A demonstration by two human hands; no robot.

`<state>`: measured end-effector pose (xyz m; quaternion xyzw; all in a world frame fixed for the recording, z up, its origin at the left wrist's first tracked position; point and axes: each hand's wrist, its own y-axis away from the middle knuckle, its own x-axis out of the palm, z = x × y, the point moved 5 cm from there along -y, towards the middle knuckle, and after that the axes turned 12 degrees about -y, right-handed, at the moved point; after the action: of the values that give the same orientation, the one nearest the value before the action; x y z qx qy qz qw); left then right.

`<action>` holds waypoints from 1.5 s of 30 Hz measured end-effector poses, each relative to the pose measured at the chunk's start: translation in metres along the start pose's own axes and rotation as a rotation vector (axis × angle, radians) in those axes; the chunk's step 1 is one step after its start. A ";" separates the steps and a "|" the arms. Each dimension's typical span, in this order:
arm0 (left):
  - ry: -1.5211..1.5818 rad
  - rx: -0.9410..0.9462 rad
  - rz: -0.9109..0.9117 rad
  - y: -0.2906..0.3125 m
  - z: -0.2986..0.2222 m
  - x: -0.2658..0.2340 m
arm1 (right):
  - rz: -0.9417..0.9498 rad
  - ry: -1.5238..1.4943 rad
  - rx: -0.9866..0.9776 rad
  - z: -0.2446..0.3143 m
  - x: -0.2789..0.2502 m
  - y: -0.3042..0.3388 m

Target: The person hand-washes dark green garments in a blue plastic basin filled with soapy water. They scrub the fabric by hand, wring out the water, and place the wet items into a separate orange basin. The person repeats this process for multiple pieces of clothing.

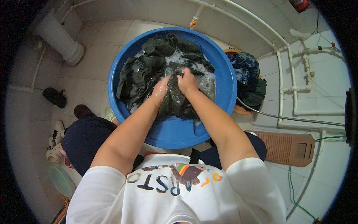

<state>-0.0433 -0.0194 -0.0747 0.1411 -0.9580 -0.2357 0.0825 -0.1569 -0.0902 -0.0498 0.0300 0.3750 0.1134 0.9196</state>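
Note:
A large round blue tub in front of me holds dark olive-black wet clothes in foamy water. Near the tub's middle, my right hand is closed with a raised fold of the wet clothes pinched in its fingers. Just left of it, my left hand presses around the same fold, its fingertips partly hidden by cloth. What kind of garment this is cannot be made out.
Right of the tub, an orange basin holds more dark clothes. A brown ribbed washboard lies on the right, near a grey hose and white pipes. Shoes and a pale green basin stand left.

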 end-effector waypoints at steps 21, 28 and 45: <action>-0.134 0.242 0.028 -0.006 0.001 0.001 | -0.044 0.303 0.333 -0.125 -0.032 -0.029; -0.032 0.258 -0.012 -0.010 -0.004 0.001 | -0.109 -0.092 0.042 -0.056 -0.041 -0.017; -0.078 0.340 -0.001 0.010 -0.039 0.023 | -0.270 -0.460 -0.110 0.025 -0.037 0.017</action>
<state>-0.0591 -0.0345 -0.0334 0.1440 -0.9865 -0.0756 0.0202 -0.1678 -0.0812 -0.0041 -0.0454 0.1499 0.0003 0.9877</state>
